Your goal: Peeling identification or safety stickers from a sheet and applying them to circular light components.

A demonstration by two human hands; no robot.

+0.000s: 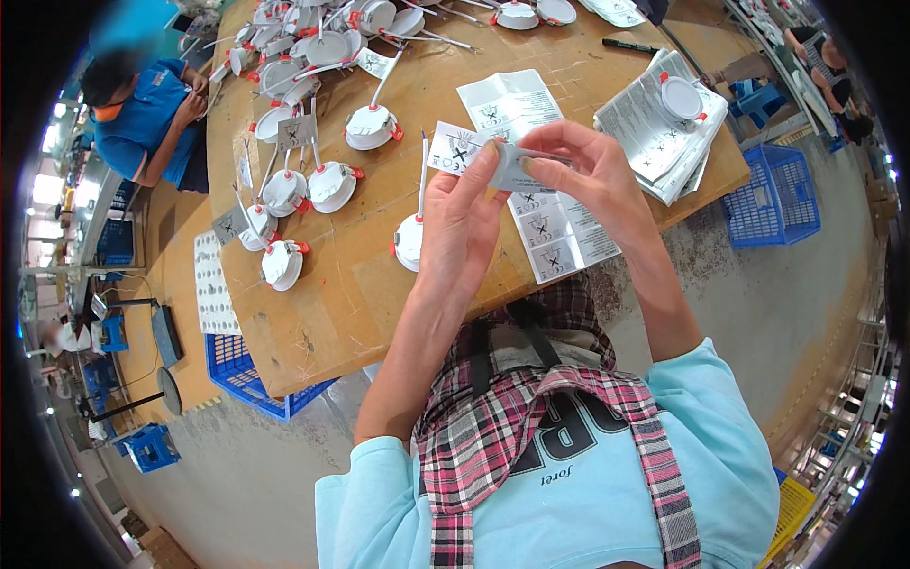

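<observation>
My left hand pinches a white printed label between thumb and fingers, above the table's near edge. My right hand has its thumb and fingertips closed on the other end of the same label, which looks folded or curled between the hands. Just left of my left hand lies a round white downlight, its wire standing up; my wrist partly covers it. Beneath my hands are printed label sheets, with another part of them showing beyond my fingers.
Several white downlights with red clips cover the table's left and far side. To the right lie stacked printed sheets with a round white lamp on top, and a black marker. Blue crates flank the table. A person in blue is at left.
</observation>
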